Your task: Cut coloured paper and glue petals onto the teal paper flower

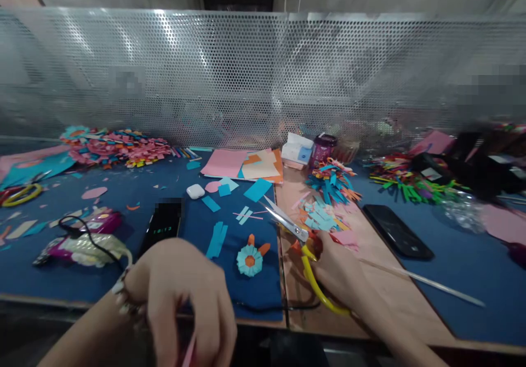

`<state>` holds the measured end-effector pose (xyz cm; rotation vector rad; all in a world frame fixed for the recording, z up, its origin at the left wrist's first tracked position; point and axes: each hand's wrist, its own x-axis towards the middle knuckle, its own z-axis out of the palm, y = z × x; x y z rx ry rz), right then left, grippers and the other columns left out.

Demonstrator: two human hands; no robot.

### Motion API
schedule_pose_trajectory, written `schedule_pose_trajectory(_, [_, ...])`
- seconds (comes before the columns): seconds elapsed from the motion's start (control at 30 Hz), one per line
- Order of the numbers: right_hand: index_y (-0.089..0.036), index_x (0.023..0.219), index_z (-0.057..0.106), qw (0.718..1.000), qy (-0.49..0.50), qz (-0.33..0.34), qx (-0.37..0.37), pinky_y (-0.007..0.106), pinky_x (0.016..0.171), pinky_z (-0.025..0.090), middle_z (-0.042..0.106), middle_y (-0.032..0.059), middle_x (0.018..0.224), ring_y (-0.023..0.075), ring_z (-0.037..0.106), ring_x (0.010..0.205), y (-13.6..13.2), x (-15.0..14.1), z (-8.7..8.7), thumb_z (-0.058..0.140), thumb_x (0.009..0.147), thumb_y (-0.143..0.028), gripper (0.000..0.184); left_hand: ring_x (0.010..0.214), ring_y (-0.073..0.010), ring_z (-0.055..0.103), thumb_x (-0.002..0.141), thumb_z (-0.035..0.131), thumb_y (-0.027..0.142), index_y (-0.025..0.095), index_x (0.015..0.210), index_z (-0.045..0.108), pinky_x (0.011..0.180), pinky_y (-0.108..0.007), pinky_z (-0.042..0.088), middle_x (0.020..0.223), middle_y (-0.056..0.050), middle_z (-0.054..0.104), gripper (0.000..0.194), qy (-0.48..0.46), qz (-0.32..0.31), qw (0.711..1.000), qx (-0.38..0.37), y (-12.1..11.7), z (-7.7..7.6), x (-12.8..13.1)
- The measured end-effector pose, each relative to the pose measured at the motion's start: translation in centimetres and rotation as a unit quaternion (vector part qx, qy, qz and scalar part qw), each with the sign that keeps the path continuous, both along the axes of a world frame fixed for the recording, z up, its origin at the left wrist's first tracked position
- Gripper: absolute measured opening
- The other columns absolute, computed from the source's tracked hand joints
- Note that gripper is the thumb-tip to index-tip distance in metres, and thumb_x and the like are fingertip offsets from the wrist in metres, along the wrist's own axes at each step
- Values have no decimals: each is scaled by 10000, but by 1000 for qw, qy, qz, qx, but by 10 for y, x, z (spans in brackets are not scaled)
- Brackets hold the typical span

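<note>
Head camera: looked forward and down from the person's head
Bare left hand (191,279): was nearest, cut by the lower edge
Grey perforated metal screen (230,76): faced the camera across the flat blue tabletop (257,291)

The scissors (303,234) are coloured silver at the blades (285,218), yellow at the handles (314,282). The pale-blue paper flower (250,261) is centred with orange. The mat (263,297) is coloured dark blue, the metal screen (242,66) dotted grey.
</note>
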<state>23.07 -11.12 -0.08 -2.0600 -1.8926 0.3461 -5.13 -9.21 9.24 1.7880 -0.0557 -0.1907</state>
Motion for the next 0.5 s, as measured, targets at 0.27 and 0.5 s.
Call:
schedule_pose_trajectory(0.27, [-177, 898, 486, 1000, -8, 2, 8, 245, 510, 258, 629, 67, 767, 183, 571, 617, -4, 1, 4, 504, 776, -388, 244, 521, -213, 610, 546, 774, 317, 220, 646, 695, 496, -304, 512, 611, -88, 660, 160, -4, 299, 953, -55, 56, -4, -19])
schedule_pose_trajectory(0.5, [-197, 867, 465, 989, 123, 24, 82, 267, 553, 373, 586, 27, 717, 175, 535, 633, 0, 12, 23, 489, 789, -468, 283, 589, -120, 581, 617, 742, 218, 184, 829, 648, 521, -206, 464, 715, -41, 638, 234, -146, 544, 826, -20, 79, -20, 5])
